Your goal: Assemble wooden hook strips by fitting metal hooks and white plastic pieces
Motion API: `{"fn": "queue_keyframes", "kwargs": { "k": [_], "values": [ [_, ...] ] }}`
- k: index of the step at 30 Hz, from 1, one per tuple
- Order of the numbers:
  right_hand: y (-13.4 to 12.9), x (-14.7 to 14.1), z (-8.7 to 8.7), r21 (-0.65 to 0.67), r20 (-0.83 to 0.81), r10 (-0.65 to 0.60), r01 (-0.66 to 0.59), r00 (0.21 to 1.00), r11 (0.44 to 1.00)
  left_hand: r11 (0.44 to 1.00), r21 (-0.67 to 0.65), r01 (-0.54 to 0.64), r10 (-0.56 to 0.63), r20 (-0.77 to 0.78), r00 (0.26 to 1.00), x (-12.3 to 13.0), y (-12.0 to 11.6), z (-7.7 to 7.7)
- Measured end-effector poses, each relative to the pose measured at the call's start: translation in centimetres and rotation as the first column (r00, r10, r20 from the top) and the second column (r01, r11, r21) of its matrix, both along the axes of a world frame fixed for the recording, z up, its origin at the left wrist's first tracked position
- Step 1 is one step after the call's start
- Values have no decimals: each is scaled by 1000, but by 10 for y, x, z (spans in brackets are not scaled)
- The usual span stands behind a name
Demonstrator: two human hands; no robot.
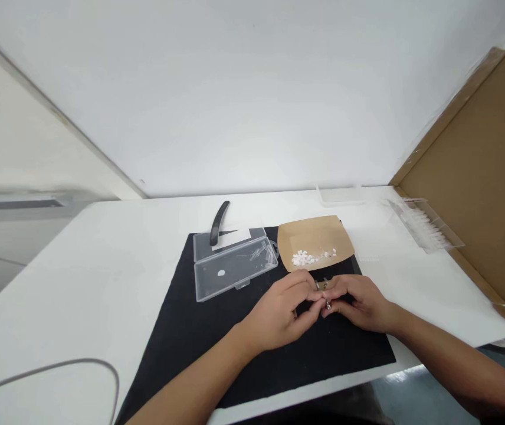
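My left hand (284,311) and my right hand (363,302) meet over the black mat (252,360). Fingers and thumbs of both are closed around a small shiny metal piece (328,306), mostly covered by the fingertips, so its kind is unclear. Just beyond my fingers, a shallow brown paper tray (312,227) holds small white pieces (303,258) gathered along its near side. Left of it lies an open clear plastic case (210,288) with thin clear bits (264,252) and one small white piece (221,273) inside.
A black curved nail file (219,223) lies over the case's lid with a white card (235,236). At right, a clear box (425,224) of whitish pieces stands near a cardboard panel (478,165). A clear tray (340,196) sits against the wall; a cable (71,360) curves at left.
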State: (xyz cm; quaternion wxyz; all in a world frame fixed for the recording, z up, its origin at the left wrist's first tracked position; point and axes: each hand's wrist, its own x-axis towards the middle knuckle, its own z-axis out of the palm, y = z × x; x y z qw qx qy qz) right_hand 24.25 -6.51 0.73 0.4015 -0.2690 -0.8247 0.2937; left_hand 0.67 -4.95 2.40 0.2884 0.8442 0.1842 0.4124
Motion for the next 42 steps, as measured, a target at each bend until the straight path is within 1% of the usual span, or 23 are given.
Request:
{"fn": "queue_keyframes", "kwargs": {
  "k": [8, 13, 18, 23, 28, 31, 34, 36, 39, 42],
  "values": [
    [-1, -1, -2, 21, 5, -7, 6, 1000, 1000, 1000, 12, -12, 12, 2, 1000, 2, -3, -1],
    [-2, -2, -2, 13, -37, 2, -1, 999, 1000, 999, 0, -32, 32, 8, 999, 2, -5, 1],
    [0, 1, 2, 112, -17, -9, 11, 1000, 994, 998, -15, -64, 65, 43, 997, 3, -5, 0],
    [0, 3, 4, 167, 14, -64, 61, 998, 984, 994, -39, -99, 102, 113, 988, 5, -2, -3],
    [1, 5, 4, 194, 23, -76, 70, 997, 979, 991, -47, -124, 129, 96, 987, 3, 0, -4],
    [1, 5, 3, 215, 29, -78, 70, 997, 974, 992, -49, -118, 122, 90, 988, 2, 1, -5],
    [1, 5, 2, 213, 28, -72, 64, 997, 975, 995, -36, -91, 94, 87, 992, 3, 2, -7],
    [1, 6, 2, 234, 39, -64, 54, 997, 971, 997, -20, -80, 82, 79, 994, 3, 3, -9],
    [4, 9, 3, 306, 71, -92, 66, 993, 950, 995, 11, -95, 95, 54, 994, 2, 3, -11],
    [9, 17, 7, 372, 117, -151, 97, 982, 923, 989, 72, -126, 125, 20, 992, 1, 4, -13]
  ]
}}
